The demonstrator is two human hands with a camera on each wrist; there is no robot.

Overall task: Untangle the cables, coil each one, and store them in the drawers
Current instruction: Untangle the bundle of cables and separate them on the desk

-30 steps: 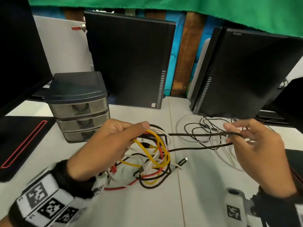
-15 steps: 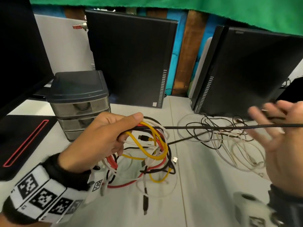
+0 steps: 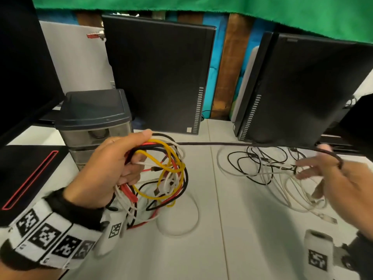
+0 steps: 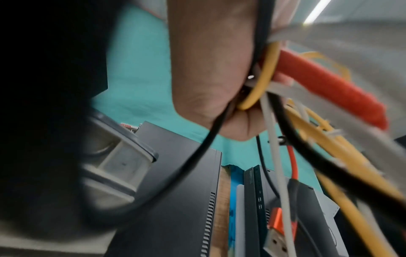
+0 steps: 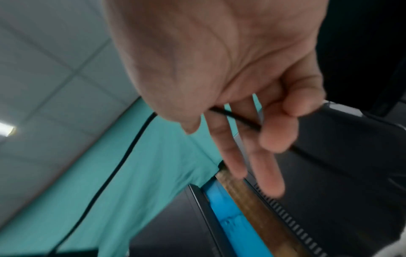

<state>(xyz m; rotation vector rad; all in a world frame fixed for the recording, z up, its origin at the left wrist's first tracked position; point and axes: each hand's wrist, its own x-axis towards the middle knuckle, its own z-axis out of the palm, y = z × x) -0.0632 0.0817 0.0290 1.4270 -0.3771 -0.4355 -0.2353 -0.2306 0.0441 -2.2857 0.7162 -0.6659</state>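
Note:
My left hand (image 3: 137,154) grips a tangle of yellow, red, white and black cables (image 3: 167,170) and holds it just above the white table, in front of the grey drawer unit (image 3: 94,126). One black cable (image 3: 222,143) runs taut from that fist to my right hand (image 3: 331,174). There it hooks round the hand near the thumb. In the right wrist view the black cable (image 5: 239,120) crosses under the thumb and behind a curled finger of my right hand (image 5: 230,69), while two fingers stay straight. The left wrist view shows my left hand (image 4: 219,78) closed round the bundle. All three drawers are closed.
A second loose pile of thin white and black cables (image 3: 262,168) lies under my right hand. Two black computer towers (image 3: 159,77) (image 3: 302,87) stand at the back of the table (image 3: 252,239). A black pad with a red stripe (image 3: 26,174) lies at the left.
My right hand pulled the black cable out to the right until it went taut, then came lower with the cable hooked round it. My left hand raised the tangle slightly.

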